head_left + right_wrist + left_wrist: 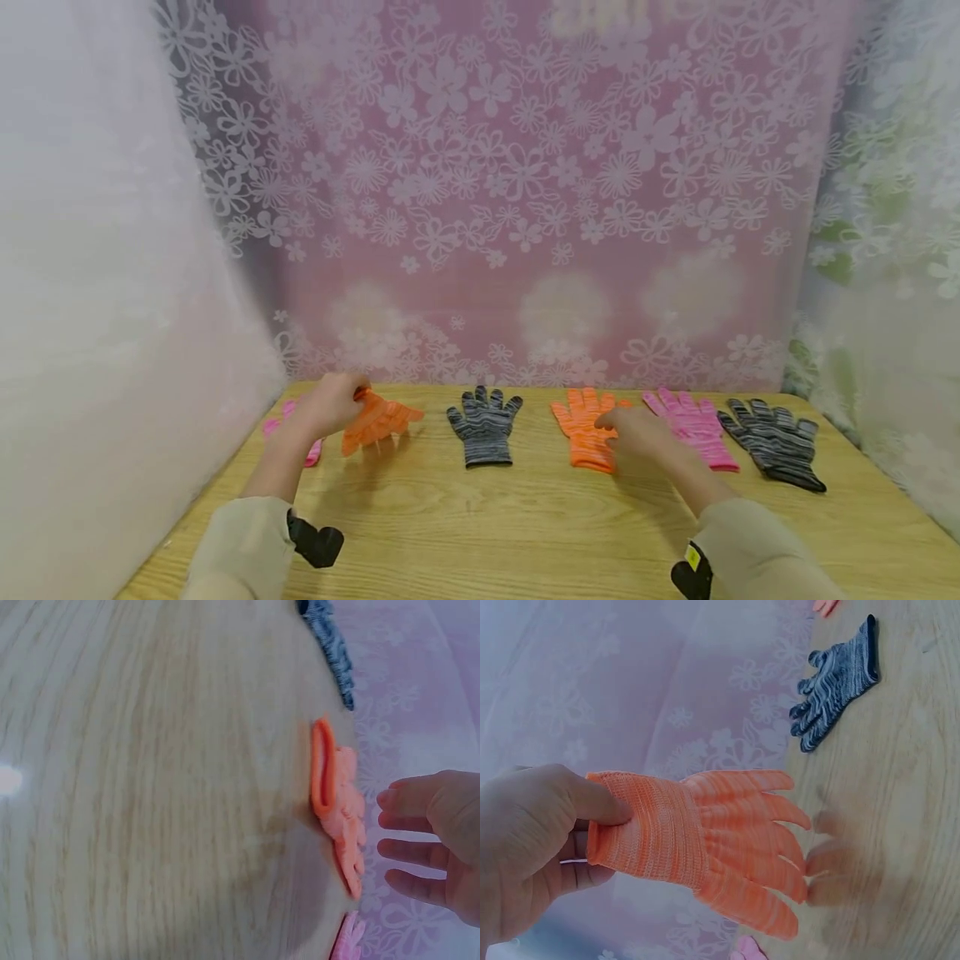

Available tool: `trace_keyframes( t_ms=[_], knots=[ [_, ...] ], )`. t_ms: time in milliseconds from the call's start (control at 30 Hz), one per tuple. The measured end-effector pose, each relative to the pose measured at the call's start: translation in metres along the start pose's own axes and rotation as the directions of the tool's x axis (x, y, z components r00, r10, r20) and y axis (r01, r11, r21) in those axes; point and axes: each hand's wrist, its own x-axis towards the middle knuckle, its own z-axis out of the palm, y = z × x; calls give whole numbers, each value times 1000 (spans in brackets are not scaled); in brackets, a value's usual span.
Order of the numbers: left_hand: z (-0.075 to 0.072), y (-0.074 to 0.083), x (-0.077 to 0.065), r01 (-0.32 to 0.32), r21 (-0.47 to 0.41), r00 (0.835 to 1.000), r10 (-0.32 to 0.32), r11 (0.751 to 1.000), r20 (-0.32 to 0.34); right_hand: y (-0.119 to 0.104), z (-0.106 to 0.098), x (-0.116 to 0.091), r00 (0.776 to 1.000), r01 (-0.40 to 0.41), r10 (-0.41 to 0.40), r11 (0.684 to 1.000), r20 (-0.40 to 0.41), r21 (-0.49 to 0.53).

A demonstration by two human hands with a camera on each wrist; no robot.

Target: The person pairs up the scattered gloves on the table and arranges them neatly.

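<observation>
My left hand (333, 406) pinches an orange knit glove (742, 832) by its cuff, thumb on one side and fingers on the other. The glove hangs tilted above the table, its fingers pointing down toward the wood. Behind the left hand lies a pink glove (312, 455), partly covered by it. My right hand (641, 429) hovers near a second orange glove (581, 421) that lies flat on the table. In the right wrist view, the right hand's fingers (412, 855) are apart from that glove and hold nothing.
Between the two orange gloves lies a grey-and-black striped glove (487, 429). A pink glove (693, 427) and another grey-and-black glove (778, 446) lie at the right of the wooden table (465, 533). A flowered curtain (480, 208) hangs behind the table's far edge.
</observation>
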Motion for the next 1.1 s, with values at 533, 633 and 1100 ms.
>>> trace_keyframes(
  t_ms=[533,633,1100],
  knots=[
    [-14,13,-2,-39,45,999,38,998,26,-5,24,14,990,-63,59,998,125,29],
    [-16,13,-2,-43,46,999,41,998,34,-5,24,13,991,-62,56,997,118,45],
    [-28,14,-8,-59,65,997,56,996,49,-4,19,2,957,272,-268,962,111,-17]
  ],
)
